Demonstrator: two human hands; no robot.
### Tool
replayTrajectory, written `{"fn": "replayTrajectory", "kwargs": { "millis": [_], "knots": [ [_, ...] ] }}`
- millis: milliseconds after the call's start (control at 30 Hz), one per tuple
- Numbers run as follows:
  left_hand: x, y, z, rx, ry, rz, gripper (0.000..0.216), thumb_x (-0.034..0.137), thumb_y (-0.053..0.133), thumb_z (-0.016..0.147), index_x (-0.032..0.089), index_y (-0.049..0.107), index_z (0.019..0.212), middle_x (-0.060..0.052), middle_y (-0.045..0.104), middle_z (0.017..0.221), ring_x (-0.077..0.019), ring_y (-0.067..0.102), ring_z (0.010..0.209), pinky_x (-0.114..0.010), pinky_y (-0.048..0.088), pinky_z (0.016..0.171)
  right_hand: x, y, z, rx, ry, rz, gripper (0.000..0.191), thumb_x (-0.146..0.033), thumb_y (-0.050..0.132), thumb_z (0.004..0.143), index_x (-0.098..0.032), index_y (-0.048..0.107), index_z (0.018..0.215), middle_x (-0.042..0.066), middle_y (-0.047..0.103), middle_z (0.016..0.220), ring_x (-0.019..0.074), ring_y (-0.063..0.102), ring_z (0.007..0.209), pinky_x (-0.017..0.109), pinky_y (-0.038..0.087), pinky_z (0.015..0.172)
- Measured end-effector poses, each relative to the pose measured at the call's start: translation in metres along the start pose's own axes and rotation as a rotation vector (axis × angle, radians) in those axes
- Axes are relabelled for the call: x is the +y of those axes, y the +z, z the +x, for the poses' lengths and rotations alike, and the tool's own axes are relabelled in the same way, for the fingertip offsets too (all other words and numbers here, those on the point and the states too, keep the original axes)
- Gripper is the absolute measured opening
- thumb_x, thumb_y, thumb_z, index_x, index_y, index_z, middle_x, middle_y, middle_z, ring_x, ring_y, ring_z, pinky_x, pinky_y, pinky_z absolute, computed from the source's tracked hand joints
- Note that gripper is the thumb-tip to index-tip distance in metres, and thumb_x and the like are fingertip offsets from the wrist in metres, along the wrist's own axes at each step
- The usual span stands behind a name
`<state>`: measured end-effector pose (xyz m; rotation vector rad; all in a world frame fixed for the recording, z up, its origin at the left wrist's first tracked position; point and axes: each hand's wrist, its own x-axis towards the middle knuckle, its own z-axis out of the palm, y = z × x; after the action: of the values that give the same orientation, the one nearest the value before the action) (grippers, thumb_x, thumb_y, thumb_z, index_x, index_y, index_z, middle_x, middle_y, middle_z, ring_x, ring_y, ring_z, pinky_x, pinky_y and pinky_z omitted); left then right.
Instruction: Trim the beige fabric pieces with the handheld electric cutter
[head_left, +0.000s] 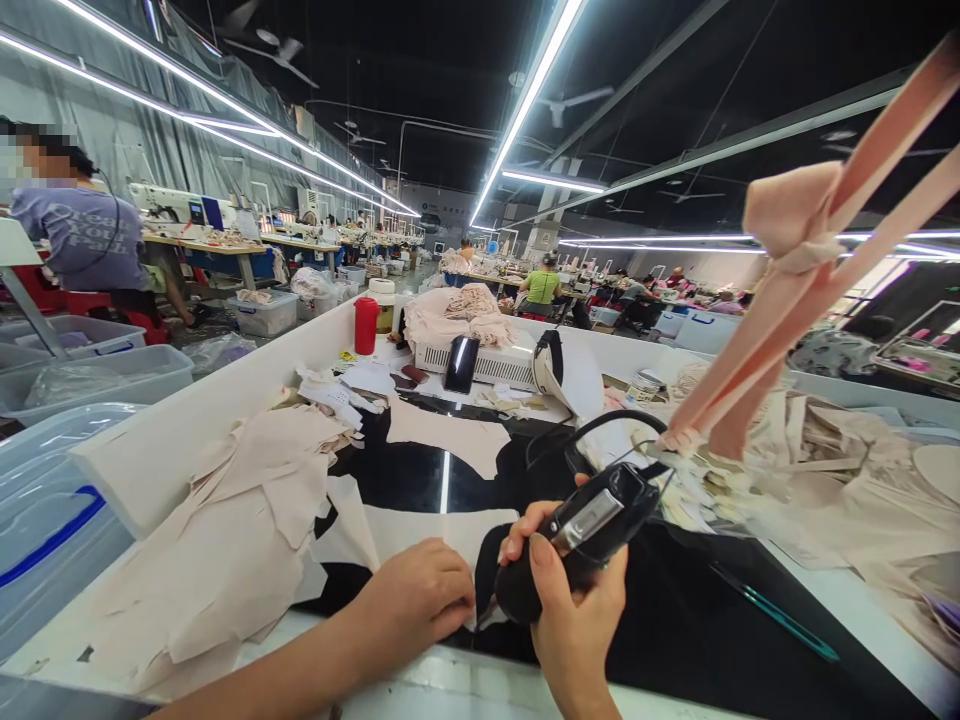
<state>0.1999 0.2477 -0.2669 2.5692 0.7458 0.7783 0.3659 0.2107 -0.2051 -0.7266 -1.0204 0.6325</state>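
Cutting step at the near edge of the table (525, 690): the right hand (574, 610), wrist bent upward, is closed around a black corded cutter (581, 530) angled up to the right; the left hand (412, 600), loosely curled, knuckles up, pins a pale fabric piece (420, 535) on the dark surface. Judged next: bringing the cutter tip down to the held fabric

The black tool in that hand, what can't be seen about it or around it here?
Head view:
- Black tool: lower end hidden by the right hand.
- Tool's tip: lost among pale fabric scraps.
- Left hand: fingers curled under, whatever they press is hidden.
- Pink ribbon: top cut off by the right edge.
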Motion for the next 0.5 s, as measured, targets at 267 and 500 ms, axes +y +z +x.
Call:
{"fn": "replayTrajectory", "kwargs": {
  "millis": [267, 500],
  "knots": [
    [0.0018, -0.002, 0.0001, 0.012, -0.005, -0.006, 0.023, 0.006, 0.085, 0.087, 0.02, 0.067, 0.092, 0.003, 0.074, 0.096, -0.0186, 0.066, 0.094, -0.027, 0.047, 0.089, 0.0012, 0.003, 0.001, -0.006, 0.001, 0.007, 0.045, -0.027, 0.076, 0.096, -0.035, 0.054, 0.134, -0.004, 0.067, 0.088, 0.0144, 0.066, 0.061, 0.029, 0.057, 0.056],
    [-0.0003, -0.0002, -0.0002, 0.021, -0.011, -0.016, 0.019, 0.007, 0.081, 0.09, 0.021, 0.068, 0.093, 0.002, 0.074, 0.098, -0.0183, 0.066, 0.094, -0.027, 0.047, 0.088, -0.0015, 0.0007, -0.0008, 0.002, 0.011, -0.016, 0.064, -0.03, 0.076, 0.096, -0.034, 0.044, 0.15, -0.002, 0.066, 0.087, 0.0155, 0.064, 0.06, 0.031, 0.056, 0.057]
  ]
}}
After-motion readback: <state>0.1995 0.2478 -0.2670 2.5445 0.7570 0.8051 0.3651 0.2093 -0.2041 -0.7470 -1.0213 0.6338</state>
